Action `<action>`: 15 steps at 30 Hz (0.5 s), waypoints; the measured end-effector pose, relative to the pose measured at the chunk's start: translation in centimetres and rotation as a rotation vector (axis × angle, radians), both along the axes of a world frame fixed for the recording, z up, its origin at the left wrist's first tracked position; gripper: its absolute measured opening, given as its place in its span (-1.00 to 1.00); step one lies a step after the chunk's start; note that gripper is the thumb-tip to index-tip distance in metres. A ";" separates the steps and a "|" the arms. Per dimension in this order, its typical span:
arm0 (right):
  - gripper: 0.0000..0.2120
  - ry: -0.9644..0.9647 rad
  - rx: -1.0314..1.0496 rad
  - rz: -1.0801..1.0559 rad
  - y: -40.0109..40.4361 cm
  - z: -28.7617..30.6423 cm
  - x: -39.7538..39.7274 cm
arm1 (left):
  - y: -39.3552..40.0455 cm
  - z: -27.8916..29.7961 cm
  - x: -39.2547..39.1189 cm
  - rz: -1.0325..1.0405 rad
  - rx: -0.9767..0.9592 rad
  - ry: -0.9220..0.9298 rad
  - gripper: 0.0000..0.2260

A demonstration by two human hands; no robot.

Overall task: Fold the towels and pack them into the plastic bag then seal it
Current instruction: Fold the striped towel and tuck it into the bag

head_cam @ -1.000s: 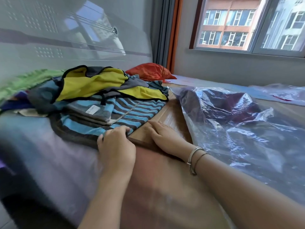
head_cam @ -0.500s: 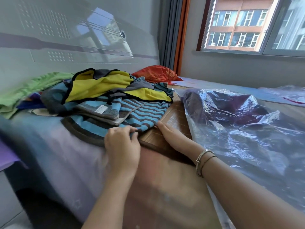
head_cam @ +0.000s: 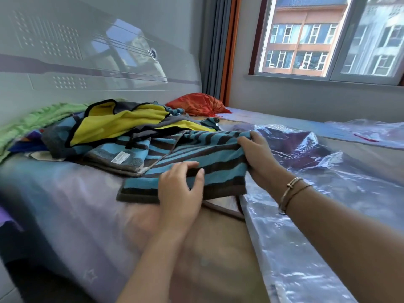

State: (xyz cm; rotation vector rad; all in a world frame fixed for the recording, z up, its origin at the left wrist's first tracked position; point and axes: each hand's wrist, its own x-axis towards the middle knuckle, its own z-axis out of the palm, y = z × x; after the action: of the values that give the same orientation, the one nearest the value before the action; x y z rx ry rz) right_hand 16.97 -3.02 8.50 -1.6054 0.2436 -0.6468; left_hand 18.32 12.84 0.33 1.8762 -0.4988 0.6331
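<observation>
My left hand [head_cam: 178, 189] and right hand [head_cam: 258, 157] grip the striped towel [head_cam: 196, 160], its far part buried under the towel pile [head_cam: 122, 125]; it stretches sideways, left of the plastic bag [head_cam: 317, 171].

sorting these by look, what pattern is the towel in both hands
Blue and dark brown stripes on the towel, clearest in the head view.

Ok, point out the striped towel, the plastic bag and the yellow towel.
striped towel [head_cam: 209, 154], head view, middle of the striped cloth.
plastic bag [head_cam: 328, 171], head view, crinkled top face.
yellow towel [head_cam: 122, 123], head view, yellow face.
</observation>
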 end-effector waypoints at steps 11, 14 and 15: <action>-0.94 0.166 0.006 -0.135 -5.6 0.7 -10.0 | 1.6 -1.8 -1.3 0.169 0.496 0.257 -0.51; -0.93 0.320 -0.109 -0.059 -5.5 0.1 -10.2 | 1.6 -1.8 -1.9 0.162 0.406 0.181 -0.87; -0.90 0.345 -0.160 -0.071 -5.5 -0.1 -10.0 | 1.6 -1.7 -1.9 0.151 0.368 0.172 -0.91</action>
State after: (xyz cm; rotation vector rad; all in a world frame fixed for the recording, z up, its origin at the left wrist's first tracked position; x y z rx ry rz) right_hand 6.94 -8.49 8.39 -1.8662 0.5152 -0.4481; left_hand 16.44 14.42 -1.36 2.3106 -0.3815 0.4956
